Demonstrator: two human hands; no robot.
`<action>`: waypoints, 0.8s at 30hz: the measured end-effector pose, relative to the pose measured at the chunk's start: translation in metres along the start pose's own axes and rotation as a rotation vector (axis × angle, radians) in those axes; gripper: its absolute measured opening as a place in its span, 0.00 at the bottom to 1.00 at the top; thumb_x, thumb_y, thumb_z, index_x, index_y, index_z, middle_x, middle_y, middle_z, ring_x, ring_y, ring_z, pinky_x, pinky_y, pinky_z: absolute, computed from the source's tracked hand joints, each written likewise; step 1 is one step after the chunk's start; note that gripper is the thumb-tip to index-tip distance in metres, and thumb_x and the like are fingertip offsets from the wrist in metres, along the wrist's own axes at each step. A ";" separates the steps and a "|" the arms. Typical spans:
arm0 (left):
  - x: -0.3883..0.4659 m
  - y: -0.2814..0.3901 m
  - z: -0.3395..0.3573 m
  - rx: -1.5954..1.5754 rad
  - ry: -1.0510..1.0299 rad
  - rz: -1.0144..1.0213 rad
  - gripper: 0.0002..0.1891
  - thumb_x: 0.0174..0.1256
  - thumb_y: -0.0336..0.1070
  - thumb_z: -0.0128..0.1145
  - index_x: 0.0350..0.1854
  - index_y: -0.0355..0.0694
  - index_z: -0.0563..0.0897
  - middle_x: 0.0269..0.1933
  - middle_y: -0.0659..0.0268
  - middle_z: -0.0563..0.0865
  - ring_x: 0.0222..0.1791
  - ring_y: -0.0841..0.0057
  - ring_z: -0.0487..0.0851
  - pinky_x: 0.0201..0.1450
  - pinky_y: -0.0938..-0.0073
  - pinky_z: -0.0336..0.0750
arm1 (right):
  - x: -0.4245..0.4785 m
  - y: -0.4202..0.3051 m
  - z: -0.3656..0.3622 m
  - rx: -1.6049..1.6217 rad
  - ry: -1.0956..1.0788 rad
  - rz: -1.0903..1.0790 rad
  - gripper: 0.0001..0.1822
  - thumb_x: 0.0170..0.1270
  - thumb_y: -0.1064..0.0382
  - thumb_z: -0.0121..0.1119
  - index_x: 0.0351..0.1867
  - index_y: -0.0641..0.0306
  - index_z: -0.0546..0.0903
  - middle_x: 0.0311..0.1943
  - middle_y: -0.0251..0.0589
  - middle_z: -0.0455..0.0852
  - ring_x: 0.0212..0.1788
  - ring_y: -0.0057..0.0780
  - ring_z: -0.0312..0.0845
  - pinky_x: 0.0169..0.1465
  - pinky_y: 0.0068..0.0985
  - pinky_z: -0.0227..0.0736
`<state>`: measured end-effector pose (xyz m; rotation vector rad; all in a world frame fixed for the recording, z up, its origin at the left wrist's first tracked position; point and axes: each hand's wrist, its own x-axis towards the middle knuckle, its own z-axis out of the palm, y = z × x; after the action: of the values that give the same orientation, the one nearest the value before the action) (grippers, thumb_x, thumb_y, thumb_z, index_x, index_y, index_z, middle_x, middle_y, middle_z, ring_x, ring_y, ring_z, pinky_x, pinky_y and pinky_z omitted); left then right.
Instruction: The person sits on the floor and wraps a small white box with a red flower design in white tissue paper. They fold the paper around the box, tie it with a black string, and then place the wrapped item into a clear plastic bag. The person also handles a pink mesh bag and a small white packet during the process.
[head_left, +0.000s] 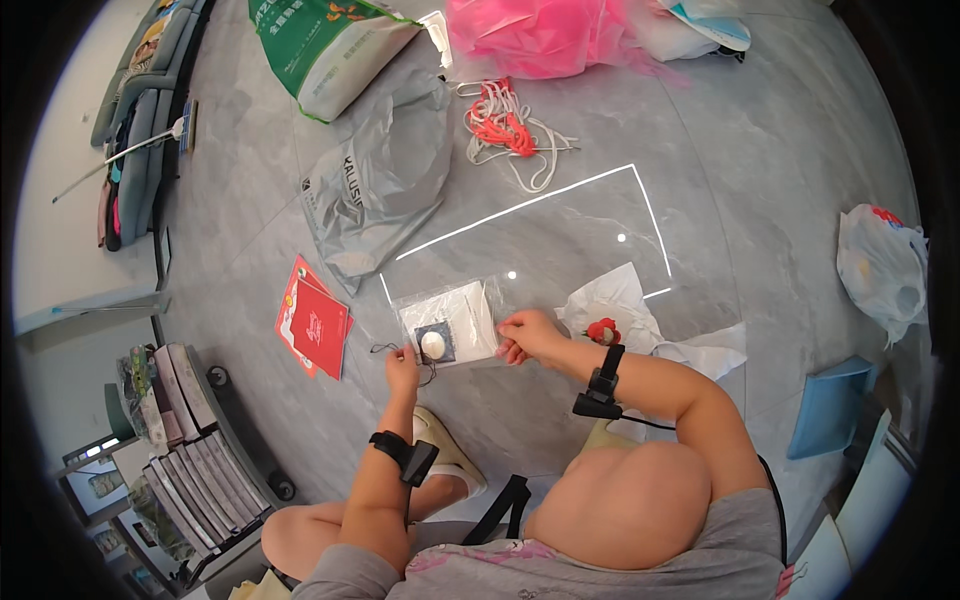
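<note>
A clear plastic bag (454, 309) with white paper and a small dark square bearing a pale round piece lies in front of me. My left hand (403, 370) pinches a thin black cord (427, 367) at the bag's lower left corner. At the bag's right edge, my right hand (527, 337) has its fingers bent against the plastic; whether they grip it is hard to tell. Crumpled white paper (611, 297) with a small red and beige item (602, 331) on it lies right of that hand. Red paper envelopes (320, 328) lie to the left.
On the floor beyond are a grey plastic bag (390, 169), a bundle of red and white cord (502, 127), a green and white bag (337, 60) and a pink plastic bag (536, 37). A white plastic bag (881, 266) and a blue dustpan-like item (831, 409) lie right; a wheeled rack (244, 427) stands left.
</note>
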<state>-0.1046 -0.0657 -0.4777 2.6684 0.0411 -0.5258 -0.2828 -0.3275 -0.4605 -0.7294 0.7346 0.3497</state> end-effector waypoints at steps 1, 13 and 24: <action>0.002 -0.004 -0.005 -0.067 -0.073 -0.039 0.17 0.68 0.45 0.57 0.41 0.33 0.80 0.26 0.66 0.78 0.23 0.78 0.74 0.25 0.75 0.69 | 0.001 0.000 0.001 0.035 -0.008 0.033 0.13 0.70 0.62 0.52 0.44 0.73 0.76 0.27 0.47 0.86 0.16 0.26 0.77 0.19 0.22 0.72; -0.024 0.020 -0.005 -0.365 -0.229 0.029 0.07 0.65 0.36 0.61 0.33 0.38 0.80 0.24 0.75 0.77 0.21 0.87 0.70 0.24 0.82 0.64 | -0.031 0.007 -0.020 -0.393 0.132 -0.429 0.11 0.64 0.62 0.58 0.30 0.70 0.81 0.24 0.38 0.84 0.20 0.22 0.73 0.25 0.23 0.66; -0.024 0.070 0.024 -0.333 -0.205 0.228 0.09 0.63 0.35 0.62 0.35 0.33 0.81 0.29 0.74 0.80 0.29 0.88 0.72 0.32 0.83 0.66 | -0.069 0.017 -0.063 -0.100 0.235 -0.374 0.08 0.64 0.71 0.57 0.44 0.70 0.80 0.26 0.31 0.80 0.25 0.14 0.73 0.29 0.16 0.67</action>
<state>-0.1280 -0.1380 -0.4614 2.2488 -0.2141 -0.6510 -0.3705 -0.3632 -0.4515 -0.9939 0.7868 -0.0419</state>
